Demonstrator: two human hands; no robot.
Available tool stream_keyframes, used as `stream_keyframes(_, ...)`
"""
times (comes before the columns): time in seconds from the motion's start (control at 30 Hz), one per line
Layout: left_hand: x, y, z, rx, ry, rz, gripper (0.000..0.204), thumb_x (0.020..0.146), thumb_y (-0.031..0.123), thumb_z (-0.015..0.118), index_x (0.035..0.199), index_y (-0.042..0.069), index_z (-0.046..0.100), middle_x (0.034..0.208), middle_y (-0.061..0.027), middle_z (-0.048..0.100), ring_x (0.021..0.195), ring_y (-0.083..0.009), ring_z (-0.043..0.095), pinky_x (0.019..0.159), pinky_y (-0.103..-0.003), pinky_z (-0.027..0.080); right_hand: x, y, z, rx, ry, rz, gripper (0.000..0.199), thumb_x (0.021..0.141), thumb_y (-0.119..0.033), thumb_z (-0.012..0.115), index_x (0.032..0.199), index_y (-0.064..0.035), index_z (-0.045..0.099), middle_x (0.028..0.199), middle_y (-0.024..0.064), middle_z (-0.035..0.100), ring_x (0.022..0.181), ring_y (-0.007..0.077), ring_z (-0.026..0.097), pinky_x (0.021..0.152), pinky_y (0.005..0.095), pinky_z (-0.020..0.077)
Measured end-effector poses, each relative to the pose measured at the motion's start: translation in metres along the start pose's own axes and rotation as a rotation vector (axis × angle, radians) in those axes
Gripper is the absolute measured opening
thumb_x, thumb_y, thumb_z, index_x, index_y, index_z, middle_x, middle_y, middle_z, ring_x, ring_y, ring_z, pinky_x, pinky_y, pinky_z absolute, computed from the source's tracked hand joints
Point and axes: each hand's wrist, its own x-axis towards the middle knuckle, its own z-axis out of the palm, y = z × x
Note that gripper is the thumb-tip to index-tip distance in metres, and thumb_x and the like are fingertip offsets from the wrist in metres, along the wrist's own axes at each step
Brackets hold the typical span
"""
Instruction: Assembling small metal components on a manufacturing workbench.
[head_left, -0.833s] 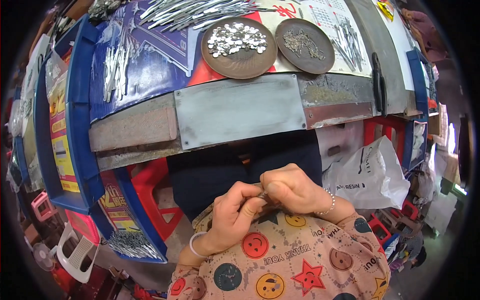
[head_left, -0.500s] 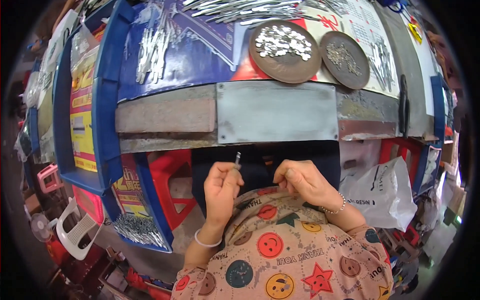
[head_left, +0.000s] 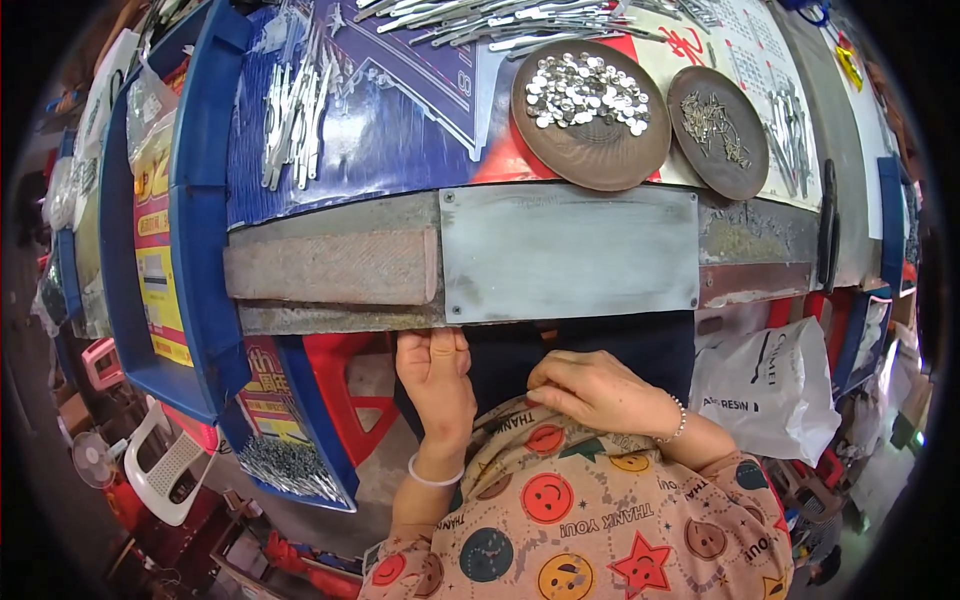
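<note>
My left hand (head_left: 433, 388) is at the front edge of the workbench, below the left end of a pale metal plate (head_left: 570, 250). Its fingers are pressed together and their tips are hidden at the edge, so what they hold does not show. My right hand (head_left: 600, 395) rests above my lap in front of my patterned top. Its fingers are curled in against the thumb, and anything between them is hidden. Beyond the plate stand a brown round dish (head_left: 600, 158) with shiny small discs (head_left: 580, 90) and a smaller brown dish (head_left: 755, 180) with tiny metal pins (head_left: 705, 118).
Thin metal strips (head_left: 500, 22) lie piled along the back, with more strips (head_left: 297, 125) at left. A worn block (head_left: 330, 268) lies left of the plate. Blue bins (head_left: 205, 250) stand at left, above a red stool (head_left: 345, 400). A white plastic bag (head_left: 770, 390) hangs at right.
My left hand has moved forward to the bench edge, and the small metal piece it pinched has gone out of sight. My right hand has shifted slightly, staying curled. The view has tilted a little.
</note>
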Motion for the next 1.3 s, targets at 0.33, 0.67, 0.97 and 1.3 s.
stream_keyframes(0.33, 0.006, 0.014, -0.021, 0.172, -0.181, -0.135, 0.008, 0.092, 0.011, 0.056, 0.089, 0.006, 0.05, 0.07, -0.0004, 0.051, 0.052, -0.0036, 0.037, 0.044, -0.018, 0.028, -0.006, -0.012, 0.007, -0.102, -0.069, -0.018, 0.024, 0.09, -0.025, 0.055, 0.092, -0.0007, 0.057, 0.087, 0.0143, 0.06, 0.078, 0.0348, 0.06, 0.065, 0.0406, 0.047)
stream_keyframes(0.67, -0.057, 0.036, 0.005, 0.294, -0.387, -0.019, 0.023, 0.094, 0.003, 0.047, 0.117, -0.001, 0.047, 0.101, -0.0052, 0.051, 0.072, -0.0064, 0.048, 0.064, -0.02, 0.041, -0.008, -0.026, 0.007, 0.082, 0.331, -0.169, 0.01, 0.086, -0.007, 0.058, 0.092, 0.0, 0.059, 0.079, 0.0092, 0.055, 0.066, 0.0203, 0.056, 0.061, 0.0299, 0.0459)
stream_keyframes(0.97, -0.077, 0.023, 0.025, 0.23, -0.427, 0.171, 0.025, 0.094, 0.001, 0.047, 0.119, 0.002, 0.046, 0.104, -0.0029, 0.049, 0.073, -0.0042, 0.044, 0.062, -0.017, 0.037, 0.008, -0.032, 0.019, -0.46, 0.727, -0.53, 0.014, 0.077, -0.007, 0.065, 0.081, -0.0012, 0.053, 0.071, 0.0094, 0.051, 0.058, 0.0273, 0.051, 0.053, 0.0362, 0.0423)
stream_keyframes(1.3, -0.084, 0.028, 0.03, 0.279, -0.473, 0.372, 0.027, 0.095, 0.001, 0.047, 0.122, 0.001, 0.045, 0.104, -0.0052, 0.048, 0.072, -0.0061, 0.046, 0.061, -0.019, 0.04, 0.002, -0.044, 0.017, -0.391, 0.751, -0.62, 0.009, 0.077, 0.0, 0.058, 0.076, -0.0008, 0.05, 0.066, 0.0121, 0.047, 0.054, 0.0289, 0.048, 0.049, 0.0367, 0.0395)
